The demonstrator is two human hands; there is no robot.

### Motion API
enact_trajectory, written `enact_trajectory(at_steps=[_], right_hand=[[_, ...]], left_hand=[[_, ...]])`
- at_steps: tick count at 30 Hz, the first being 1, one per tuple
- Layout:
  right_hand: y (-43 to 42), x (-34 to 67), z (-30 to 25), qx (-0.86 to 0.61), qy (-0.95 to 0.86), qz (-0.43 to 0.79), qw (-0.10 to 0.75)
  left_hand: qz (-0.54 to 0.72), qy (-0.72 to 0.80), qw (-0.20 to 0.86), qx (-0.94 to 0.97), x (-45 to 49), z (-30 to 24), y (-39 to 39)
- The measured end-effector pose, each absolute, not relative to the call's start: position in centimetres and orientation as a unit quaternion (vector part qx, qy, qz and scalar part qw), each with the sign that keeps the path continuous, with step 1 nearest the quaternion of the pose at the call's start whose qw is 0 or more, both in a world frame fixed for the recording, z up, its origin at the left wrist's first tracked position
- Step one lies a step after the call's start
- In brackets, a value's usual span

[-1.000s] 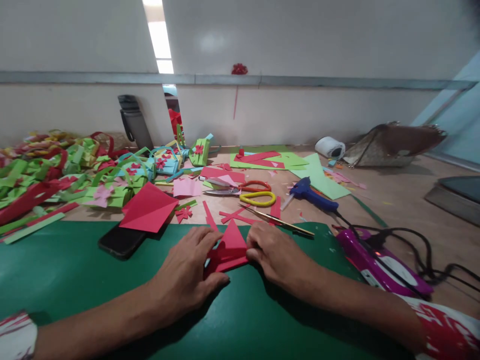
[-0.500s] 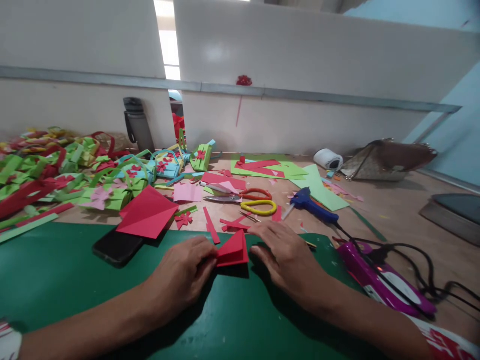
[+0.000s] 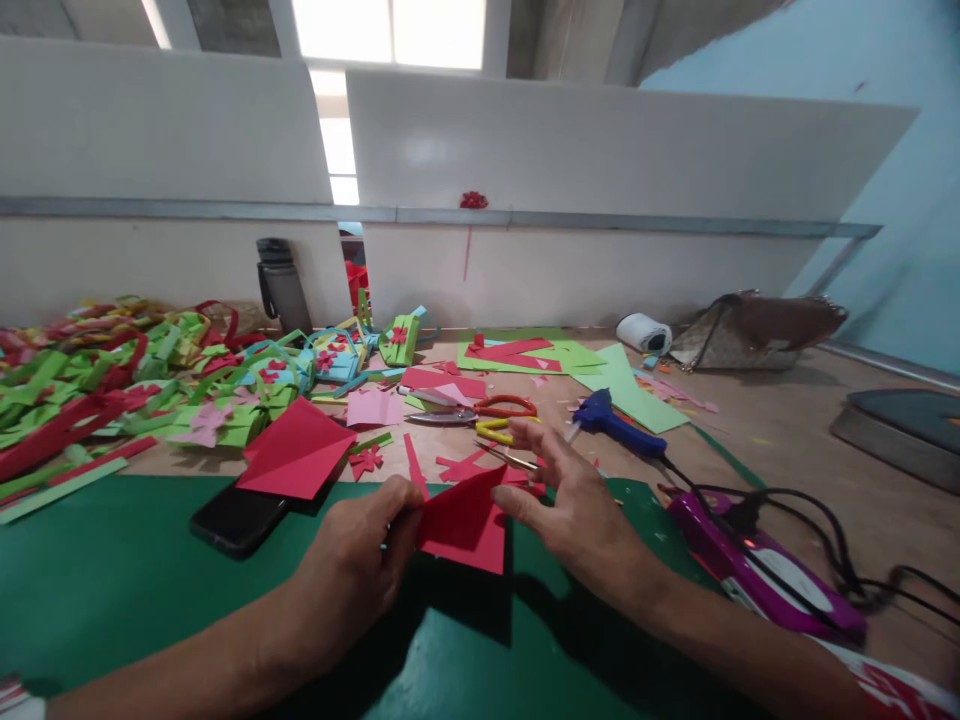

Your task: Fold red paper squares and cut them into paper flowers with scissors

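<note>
Pinched between the fingers of my left hand (image 3: 367,560) is a folded piece of red paper (image 3: 466,530), raised a little over the green mat (image 3: 135,600). My right hand (image 3: 574,515) is at the paper's right side with fingers apart; its thumb is at the upper edge, and I cannot tell whether it touches. Just beyond lie red paper strips (image 3: 414,462) and scissors (image 3: 442,416) with orange and yellow handles. Another creased red sheet (image 3: 300,450) rests partly over a black phone (image 3: 238,515) on the left.
A blue glue gun (image 3: 619,424) and a purple power strip (image 3: 765,565) with black cords are on the right. Small green paper baskets (image 3: 225,420) pile up at the left. Behind stand a grey bottle (image 3: 283,285) and a white partition (image 3: 600,150); a handbag (image 3: 757,330) sits back right.
The red paper has been lifted and tilted in my left hand, showing more of its face. My right hand's fingers have spread and risen beside it. The camera view has tipped upward.
</note>
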State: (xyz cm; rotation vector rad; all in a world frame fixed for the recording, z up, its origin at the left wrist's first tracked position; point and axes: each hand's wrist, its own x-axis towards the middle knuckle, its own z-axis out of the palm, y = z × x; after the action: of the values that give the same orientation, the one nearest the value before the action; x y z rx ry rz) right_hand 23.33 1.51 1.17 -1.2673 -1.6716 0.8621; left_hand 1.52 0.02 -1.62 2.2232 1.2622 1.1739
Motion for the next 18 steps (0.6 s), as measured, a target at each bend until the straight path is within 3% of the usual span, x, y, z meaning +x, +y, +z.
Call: enact_trajectory(at_steps=[3, 9, 18], right_hand=[[1.3, 22.9, 1.3, -0.488, -0.642, 0.418, 0.417], [1.2, 22.7, 1.7, -0.449, -0.574, 0.517, 0.449], [1.3, 22.7, 1.5, -0.437, -0.529, 0.567, 0.456]], left_hand=[[0.414, 0.455, 0.271, 0.740, 2.3, -0.5, -0.5], [0.409, 0.409, 0.636, 0.511, 3.8, 0.8, -0.8], [0.354, 0.412, 0.664, 0.513, 3.8, 0.1, -0.6]])
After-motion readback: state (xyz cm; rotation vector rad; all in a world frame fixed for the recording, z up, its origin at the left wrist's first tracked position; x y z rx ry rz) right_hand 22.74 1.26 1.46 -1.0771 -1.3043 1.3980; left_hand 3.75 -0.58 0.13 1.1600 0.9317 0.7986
